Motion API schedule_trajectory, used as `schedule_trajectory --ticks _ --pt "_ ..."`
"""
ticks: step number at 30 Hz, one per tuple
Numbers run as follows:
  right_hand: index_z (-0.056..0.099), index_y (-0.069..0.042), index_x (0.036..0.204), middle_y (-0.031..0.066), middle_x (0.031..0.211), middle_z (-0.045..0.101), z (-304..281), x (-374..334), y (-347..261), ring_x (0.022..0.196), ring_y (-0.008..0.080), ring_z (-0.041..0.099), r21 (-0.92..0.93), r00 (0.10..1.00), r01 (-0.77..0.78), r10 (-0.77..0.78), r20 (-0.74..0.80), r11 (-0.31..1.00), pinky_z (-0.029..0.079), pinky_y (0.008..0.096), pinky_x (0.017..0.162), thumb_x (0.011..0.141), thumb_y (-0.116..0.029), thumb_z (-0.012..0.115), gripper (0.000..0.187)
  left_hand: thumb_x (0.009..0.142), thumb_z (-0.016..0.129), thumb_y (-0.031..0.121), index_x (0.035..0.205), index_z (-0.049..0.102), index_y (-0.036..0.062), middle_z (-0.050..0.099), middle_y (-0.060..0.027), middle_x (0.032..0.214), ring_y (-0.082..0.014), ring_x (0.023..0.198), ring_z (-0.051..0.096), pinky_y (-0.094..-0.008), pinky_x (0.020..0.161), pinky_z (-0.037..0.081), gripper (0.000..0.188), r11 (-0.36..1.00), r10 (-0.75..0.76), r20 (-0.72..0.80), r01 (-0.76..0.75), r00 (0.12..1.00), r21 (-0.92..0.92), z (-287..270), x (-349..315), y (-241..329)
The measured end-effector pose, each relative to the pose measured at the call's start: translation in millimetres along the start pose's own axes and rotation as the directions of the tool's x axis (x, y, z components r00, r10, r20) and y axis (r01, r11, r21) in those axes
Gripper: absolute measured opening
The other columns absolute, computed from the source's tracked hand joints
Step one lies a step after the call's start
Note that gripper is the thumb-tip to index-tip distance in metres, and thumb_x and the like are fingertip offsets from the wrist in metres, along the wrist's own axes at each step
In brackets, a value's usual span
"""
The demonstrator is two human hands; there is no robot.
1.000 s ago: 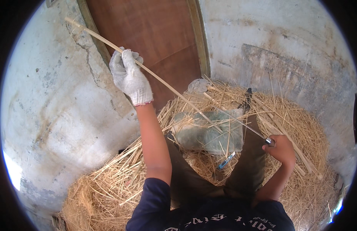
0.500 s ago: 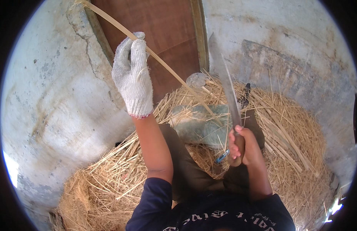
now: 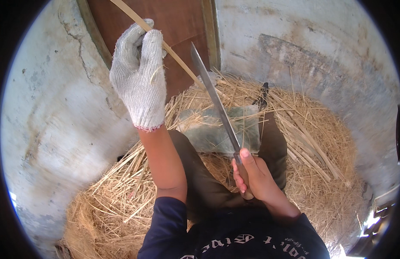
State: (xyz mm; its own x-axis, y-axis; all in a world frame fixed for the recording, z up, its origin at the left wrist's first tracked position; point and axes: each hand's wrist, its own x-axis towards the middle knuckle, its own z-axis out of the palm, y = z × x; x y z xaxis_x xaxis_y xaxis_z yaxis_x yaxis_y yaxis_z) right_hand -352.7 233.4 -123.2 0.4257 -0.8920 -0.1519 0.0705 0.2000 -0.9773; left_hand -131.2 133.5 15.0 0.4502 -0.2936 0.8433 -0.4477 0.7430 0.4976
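My left hand (image 3: 139, 73), in a white knitted glove, is raised in front of the door. Its thumb and fingers pinch a long, thin, pale strip that looks like bamboo (image 3: 176, 56). The strip slopes down to the right from the top edge. My bare right hand (image 3: 256, 175) is closed round the wooden handle of a long knife (image 3: 218, 103). Its blade points up and to the left, and the strip's lower part meets it in view; whether they touch I cannot tell. Under the blade, a greenish cloth or sack-like pad (image 3: 200, 134) lies between my legs.
Heaps of pale shavings and thin strips (image 3: 118, 207) surround my legs. Longer split strips (image 3: 308, 146) lie to the right. A brown door (image 3: 182, 26) stands ahead, between stained, cracked walls (image 3: 57, 108) that curve in on both sides.
The knife has swung left, so its blade now lies across the strip's lower part. My gloved hand, still pinching the strip, sits a little higher and further left. The whole view has shifted slightly.
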Motion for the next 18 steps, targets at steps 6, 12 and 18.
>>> schedule_trajectory --ticks 6,12,18 --pt "0.054 -0.005 0.091 0.0006 0.059 0.048 -1 1 2 0.050 0.0081 0.045 -0.028 0.995 0.089 -0.090 -0.041 0.996 0.037 0.0252 0.049 0.112 -0.051 0.034 0.054 0.096 0.073 0.020 0.119 0.073 0.0022 0.073 -0.0075 0.100 -0.0112 0.079 0.069 -0.0257 0.068 0.056 0.029 0.998 0.041 -0.001 -0.041 0.999 -0.049 4 2 -10" --pt "0.055 -0.004 0.094 0.0001 0.061 0.049 -7 -7 1 0.051 0.0072 0.046 -0.111 0.993 0.048 -0.060 -0.105 0.993 0.037 0.0249 0.049 0.112 -0.051 0.035 0.054 0.096 0.073 0.020 0.118 0.073 0.0001 0.073 -0.0089 0.101 -0.0112 0.081 0.070 -0.0254 0.068 0.057 0.030 0.999 -0.003 0.019 0.004 1.000 -0.042 4 6 -15" --pt "0.057 -0.004 0.097 0.0002 0.064 0.051 -1 -10 13 0.053 0.0063 0.046 0.039 0.995 0.077 -0.074 -0.073 0.996 0.036 0.0242 0.049 0.111 -0.053 0.036 0.055 0.098 0.070 0.014 0.122 0.068 -0.0063 0.071 -0.0116 0.104 -0.0176 0.091 0.071 -0.0296 0.080 0.061 0.031 0.998 -0.017 -0.037 0.015 0.999 -0.065 9 -2 -8"
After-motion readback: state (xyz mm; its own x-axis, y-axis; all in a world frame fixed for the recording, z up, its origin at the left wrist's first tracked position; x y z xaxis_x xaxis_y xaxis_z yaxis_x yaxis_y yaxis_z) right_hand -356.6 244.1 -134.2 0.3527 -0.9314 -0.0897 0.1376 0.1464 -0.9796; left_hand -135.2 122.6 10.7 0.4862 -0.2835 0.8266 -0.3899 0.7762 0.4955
